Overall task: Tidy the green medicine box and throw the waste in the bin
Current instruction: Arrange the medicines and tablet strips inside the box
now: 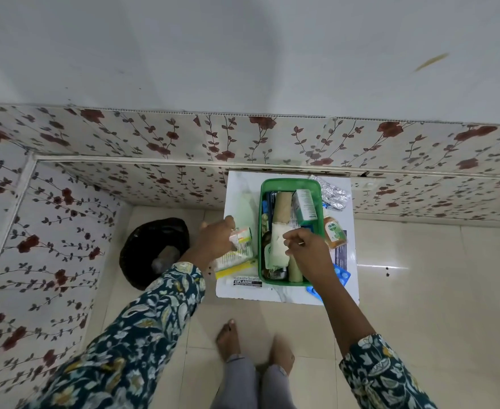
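head view: i stand barefoot on a pale tiled floor (420, 290), facing a small white desk (243, 184) set against a wall panel with a red flower pattern (154, 134).

the green medicine box (261, 231) sits on the desk, roughly at its middle, long side running away from me. inside it i see a tan cardboard roll (284, 206) lying lengthwise, a white and green carton (304, 205) tilted against the right wall, and a cream cloth bandage (277, 250) near the front. other contents are too crowded to tell apart.

my right hand (307, 249) is over the front half of the box, fingers pinched on the edge of the cream cloth bandage.

my left hand (217, 240) is just left of the box, closed around a small white carton with orange and green print (241, 235). below it on the desk lie a pale green packet (234, 258), a yellow strip (234, 270) and a white tube marked cipladine (247, 281).

right of the box: silver blister strips (333, 194) at the back corner, an amber bottle with a green label (335, 231) touching the box wall, and blue blister packs (341, 274) at the front, partly hidden by my right forearm.

the bin (154, 249), lined with a black bag, stands on the floor left of the desk, holding something grey i cannot identify.
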{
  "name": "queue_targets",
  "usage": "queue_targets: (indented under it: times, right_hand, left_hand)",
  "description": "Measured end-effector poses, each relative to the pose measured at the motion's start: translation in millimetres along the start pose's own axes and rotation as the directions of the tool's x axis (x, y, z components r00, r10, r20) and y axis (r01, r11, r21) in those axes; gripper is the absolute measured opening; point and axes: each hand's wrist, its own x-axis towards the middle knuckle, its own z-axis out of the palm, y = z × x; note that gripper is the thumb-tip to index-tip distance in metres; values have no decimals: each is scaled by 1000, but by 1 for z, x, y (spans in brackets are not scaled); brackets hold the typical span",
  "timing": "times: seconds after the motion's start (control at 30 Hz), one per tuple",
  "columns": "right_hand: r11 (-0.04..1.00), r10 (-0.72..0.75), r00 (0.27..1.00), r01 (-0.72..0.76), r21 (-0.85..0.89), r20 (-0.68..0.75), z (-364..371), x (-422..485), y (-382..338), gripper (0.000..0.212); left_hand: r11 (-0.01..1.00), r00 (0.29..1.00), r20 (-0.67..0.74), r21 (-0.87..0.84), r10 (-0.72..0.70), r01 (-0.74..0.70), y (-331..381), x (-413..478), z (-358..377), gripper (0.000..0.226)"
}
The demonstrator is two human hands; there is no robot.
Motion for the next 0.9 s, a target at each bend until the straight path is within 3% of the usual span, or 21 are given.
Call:
queue_targets:
  times: [0.17, 0.23, 0.37, 0.43, 0.53, 0.63, 0.7, 0.77, 0.9]
  right_hand:
    - [995, 32, 999, -35, 90, 42, 6, 5, 0, 20]
    - [994, 49, 993, -59, 95, 104, 10, 3, 0, 21]
    - [963, 106, 969, -156, 221, 223, 13, 0, 3, 36]
    - [937, 114, 973, -172, 303, 199, 8, 2, 9, 27]
    - [889, 226, 969, -247, 386, 100, -11, 6, 21, 15]
    - [842, 333, 943, -307, 444, 21, -28, 13, 40, 21]
    - [840, 369, 929, -348, 417, 32, -26, 14, 45, 30]
    - [857, 381, 924, -366, 363, 33, -15, 18, 45, 35]
    - [940, 311, 944, -322, -112, -108, 9, 21, 33, 50]
  left_hand:
    - [982, 998, 59, -187, -25, 36, 0, -8, -44, 49]
    - [979, 995, 95, -206, 7, 13, 7, -13, -59, 36]
    - [962, 980, 164, -266, 111, -65, 47, -12, -58, 37]
    - [946, 973, 169, -309, 158, -100, 69, -6, -43, 39]
    - [908, 990, 52, -408, 128, -96, 87, 3, -25, 50]
    - [868, 986, -161, -496, -49, -38, 74, 6, -7, 39]
    - [849, 955, -217, -525, -201, 60, 51, -2, 10, 30]
    - [862, 949, -162, -480, -270, 164, 25, -13, 33, 28]
    - [964, 977, 81, -164, -196, 207, 0, -29, 79, 35]
